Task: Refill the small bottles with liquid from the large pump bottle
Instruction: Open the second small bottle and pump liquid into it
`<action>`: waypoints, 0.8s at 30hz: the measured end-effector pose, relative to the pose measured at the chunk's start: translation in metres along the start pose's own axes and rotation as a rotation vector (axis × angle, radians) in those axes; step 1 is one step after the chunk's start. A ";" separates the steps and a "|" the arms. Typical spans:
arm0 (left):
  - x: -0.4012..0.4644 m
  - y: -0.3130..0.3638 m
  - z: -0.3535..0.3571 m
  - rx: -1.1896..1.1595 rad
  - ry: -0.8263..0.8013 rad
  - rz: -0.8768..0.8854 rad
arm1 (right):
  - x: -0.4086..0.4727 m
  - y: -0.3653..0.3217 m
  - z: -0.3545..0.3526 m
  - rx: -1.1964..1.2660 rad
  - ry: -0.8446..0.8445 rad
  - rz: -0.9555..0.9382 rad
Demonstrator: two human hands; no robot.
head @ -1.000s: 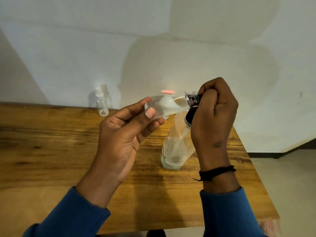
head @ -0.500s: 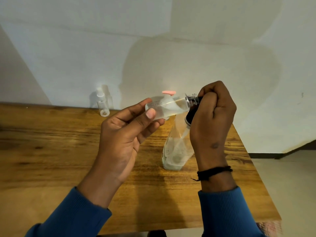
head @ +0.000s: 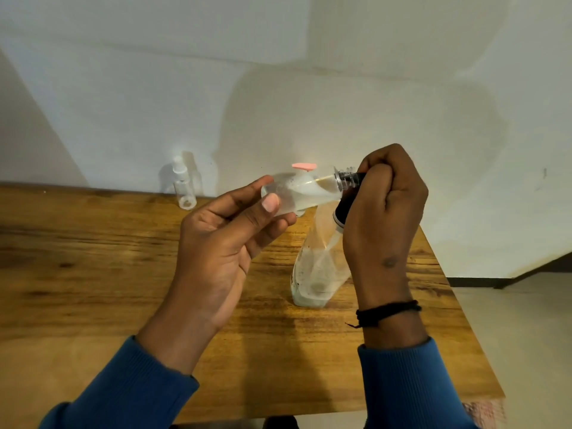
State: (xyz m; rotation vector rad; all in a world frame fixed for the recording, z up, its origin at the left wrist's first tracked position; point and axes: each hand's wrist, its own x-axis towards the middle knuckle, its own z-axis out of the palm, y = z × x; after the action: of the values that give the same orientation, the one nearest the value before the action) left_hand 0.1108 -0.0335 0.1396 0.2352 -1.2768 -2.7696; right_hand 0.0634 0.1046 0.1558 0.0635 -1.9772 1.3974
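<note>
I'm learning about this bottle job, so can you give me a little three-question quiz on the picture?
1. True or false: the left hand holds a small clear bottle lying sideways.
2. Where is the right hand? A) flat on the wooden table B) curled at the small bottle's threaded neck C) on the far small bottle by the wall.
3. Fill in: the large bottle stands on the table, its top hidden behind the ____ hand.

Key: 1 true; 2 B; 3 right.
</note>
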 end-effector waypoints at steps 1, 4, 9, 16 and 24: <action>0.000 0.000 0.000 -0.003 0.002 0.002 | -0.001 0.001 0.001 -0.001 0.001 0.012; -0.002 0.000 0.000 -0.006 0.000 -0.002 | 0.001 0.000 -0.001 -0.045 -0.006 0.010; 0.001 0.000 0.000 0.002 0.005 0.002 | 0.000 -0.002 0.001 0.000 0.002 0.019; -0.001 -0.001 0.001 -0.007 -0.002 -0.005 | 0.002 -0.005 -0.003 -0.026 0.002 -0.004; -0.001 0.000 0.002 -0.010 0.006 0.000 | 0.002 -0.004 -0.003 -0.050 0.006 -0.006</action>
State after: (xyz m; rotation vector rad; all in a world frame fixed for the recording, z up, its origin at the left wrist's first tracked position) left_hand 0.1119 -0.0317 0.1405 0.2433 -1.2610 -2.7726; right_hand 0.0649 0.1058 0.1612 0.0422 -2.0040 1.3418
